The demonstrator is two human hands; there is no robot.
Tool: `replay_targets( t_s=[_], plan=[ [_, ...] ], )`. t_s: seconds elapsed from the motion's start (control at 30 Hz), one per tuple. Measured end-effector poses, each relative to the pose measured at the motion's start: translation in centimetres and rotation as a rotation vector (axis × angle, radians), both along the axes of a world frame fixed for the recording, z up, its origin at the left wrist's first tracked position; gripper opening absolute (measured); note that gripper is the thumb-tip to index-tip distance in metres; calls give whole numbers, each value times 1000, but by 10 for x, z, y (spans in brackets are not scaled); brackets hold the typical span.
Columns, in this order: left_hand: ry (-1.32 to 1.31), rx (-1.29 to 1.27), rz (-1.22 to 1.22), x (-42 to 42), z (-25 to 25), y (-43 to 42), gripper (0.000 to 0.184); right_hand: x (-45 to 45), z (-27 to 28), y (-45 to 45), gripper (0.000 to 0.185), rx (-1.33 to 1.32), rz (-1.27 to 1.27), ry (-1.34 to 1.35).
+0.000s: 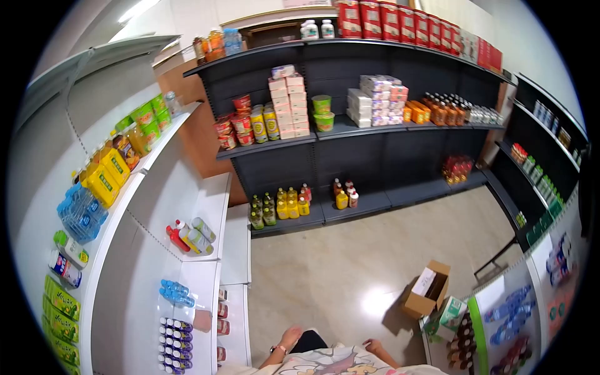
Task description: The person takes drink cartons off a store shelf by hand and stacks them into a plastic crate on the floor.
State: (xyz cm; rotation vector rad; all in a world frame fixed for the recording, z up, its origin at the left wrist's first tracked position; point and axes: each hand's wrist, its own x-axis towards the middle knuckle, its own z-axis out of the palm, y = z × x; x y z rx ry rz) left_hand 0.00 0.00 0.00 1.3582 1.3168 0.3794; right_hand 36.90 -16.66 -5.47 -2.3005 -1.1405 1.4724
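Across the far side stood a dark shelf unit (375, 156), its goods sorted by kind, probably so that each could be found quickly. On the left ran a white shelf (144, 231), and near right, a rack with a green edge (479, 331). Bare floor (300, 269) lay between them, likely kept as walking room. At the near edge showed the person's patterned shirt (344, 364).

Red boxes (390, 25) lined the far top shelf, upright and side by side, perhaps to show their fronts. Below, pink packs (289, 107) were stacked in columns, their flat sides presumably making that steady. An open carton (419, 305) rested on the floor at right, just beside the rack, with something white (424, 281) inside; it was the nearest loose thing to the right hand (375, 347), though well apart from it. That hand hung with fingers loosely spread, nothing seen in it.

Small bottles (175, 344) stood in rows on the white shelf, left of the left hand (289, 339) and apart from it. Whether that hand was closed, I could not tell. A band (279, 348) circled its wrist.
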Motion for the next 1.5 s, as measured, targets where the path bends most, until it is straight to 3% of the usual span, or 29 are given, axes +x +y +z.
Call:
replay_targets(
  t_s=[0.03, 0.1, 0.17, 0.3, 0.5, 0.57, 0.63, 0.8, 0.9, 1.03, 1.13, 1.2, 1.37, 1.5],
  plan=[
    [63, 178, -60, -5, -17, -6, 27, 5, -12, -7, 28, 25, 58, -24],
    [718, 513, -693, -38, -1, -8, 30, 1, -36, -5, 32, 65, 107, 55],
    [617, 200, -516, -51, -4, 15, 30, 16, -42, 47, 37, -75, 75, 249],
    [581, -58, -308, -69, -3, 70, 30, 20, -5, 107, 37, -11, 97, 1],
    [535, -103, -303, -87, -5, 153, 31, 31, 19, 172, 38, 365, 276, -529],
    [486, -75, -322, -92, -15, 186, 31, 31, 18, 206, 38, 379, 281, -550],
    [386, -52, -271, -91, -30, 224, 31, 31, 27, 250, 33, 265, 205, -404],
    [128, -64, 169, -55, -9, 353, 27, -14, 66, 374, 36, 34, 79, -205],
    [-22, 3, 319, -44, 8, 399, 30, -41, 59, 427, 35, 272, 165, -210],
    [32, 97, 155, -50, -6, 407, 27, -59, 62, 464, 37, 399, 161, -196],
    [94, 151, -40, -77, -36, 394, 23, -58, 81, 472, 33, 251, 101, -133],
    [283, 82, -169, -94, -31, 390, 23, -50, 82, 488, 31, 150, 69, -137],
    [489, -59, -180, -136, -21, 425, 24, -9, 45, 487, 25, 163, 57, -187],
    [558, -126, -134, -178, -18, 462, 24, -15, 39, 537, 25, 40, -48, -210]
  ],
)
